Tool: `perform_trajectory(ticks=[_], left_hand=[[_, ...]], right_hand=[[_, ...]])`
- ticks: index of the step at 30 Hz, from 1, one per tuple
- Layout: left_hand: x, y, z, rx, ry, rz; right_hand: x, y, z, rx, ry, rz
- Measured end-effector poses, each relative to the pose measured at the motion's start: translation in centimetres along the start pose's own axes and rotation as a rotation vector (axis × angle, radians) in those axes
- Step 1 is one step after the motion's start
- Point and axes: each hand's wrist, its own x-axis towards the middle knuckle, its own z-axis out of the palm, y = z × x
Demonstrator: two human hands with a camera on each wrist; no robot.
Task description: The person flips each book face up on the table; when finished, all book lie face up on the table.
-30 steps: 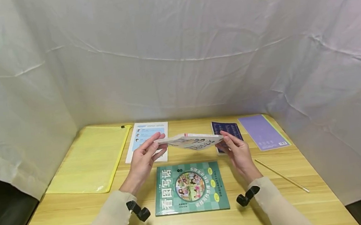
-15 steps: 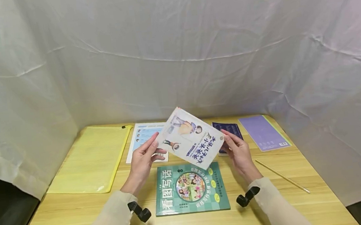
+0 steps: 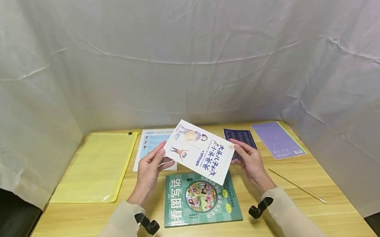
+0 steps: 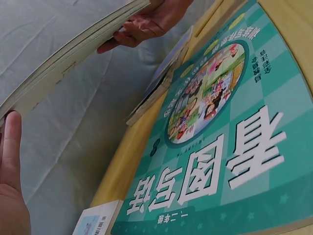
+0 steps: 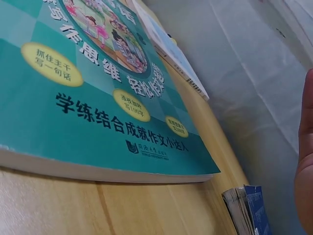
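A thin white picture book [image 3: 200, 152] with cartoon figures and blue lettering is held in the air, tilted, its cover facing up. My left hand [image 3: 150, 172] pinches its left corner between thumb and fingers. At the opposite corner, my right hand [image 3: 250, 163] grips the book the same way. Seen from the left wrist, the white book's page edge [image 4: 63, 58] slants across the upper left. Lying flat below is a green book [image 3: 181, 211] with a round picture; the white book's lower corner overlaps it in the head view.
Behind my left hand lies a white and blue booklet [image 3: 154, 137], with a yellow zip pouch [image 3: 95, 169] left of it. A dark blue book [image 3: 239, 133] sits partly behind my right hand. Farther right are a purple notebook [image 3: 278, 140] and a thin stick [image 3: 296, 185].
The white book has tipped from nearly edge-on to showing its cover, then sunk slightly toward the green book. Both hands keep their grip and have barely moved.
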Motion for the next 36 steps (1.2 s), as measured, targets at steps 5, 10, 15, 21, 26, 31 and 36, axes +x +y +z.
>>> perform_trajectory(ticks=[5, 10, 15, 21, 26, 31, 36], left_hand=[[0.02, -0.11, 0.02, -0.036, 0.017, -0.030], [0.14, -0.28, -0.03, -0.075, 0.043, -0.046], [0.10, -0.41, -0.05, -0.076, 0.052, -0.071], [0.14, -0.52, 0.12, -0.087, 0.039, -0.121], [0.14, -0.49, 0.20, -0.127, 0.018, -0.156], [0.15, -0.47, 0.37, -0.122, 0.006, -0.176], [0.31, -0.82, 0.33, -0.113, 0.043, -0.174]], right_hand=[[-0.09, 0.16, -0.13, -0.015, -0.024, 0.015], [-0.16, 0.36, -0.34, -0.001, -0.114, 0.035], [-0.27, 0.47, -0.21, 0.024, -0.171, 0.030], [-0.25, 0.65, -0.20, 0.022, -0.131, 0.032], [-0.25, 0.70, -0.29, -0.001, -0.117, 0.055], [-0.39, 0.65, -0.47, -0.012, -0.169, 0.071], [-0.53, 0.84, -0.49, -0.045, -0.141, 0.074]])
